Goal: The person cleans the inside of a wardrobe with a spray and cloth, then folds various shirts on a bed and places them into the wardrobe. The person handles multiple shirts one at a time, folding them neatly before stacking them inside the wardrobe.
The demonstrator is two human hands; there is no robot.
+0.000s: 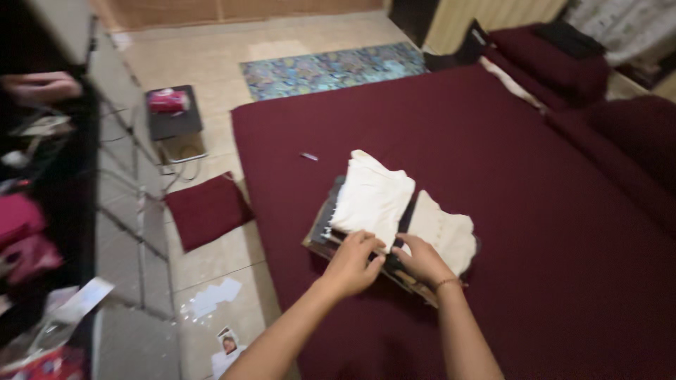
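Near the front left edge of a maroon-sheeted bed [493, 176], the left hand [350, 266] and right hand [421, 260] are each pinching the near hem of a folded cream cloth [372, 197], seemingly steadying it atop a dark clothes pile [325, 229].

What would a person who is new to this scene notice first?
A large dark red mattress fills the floor. Near its front edge, the left hand and right hand rest on a stack of folded clothes, white on top. A patterned blue rug lies beyond.
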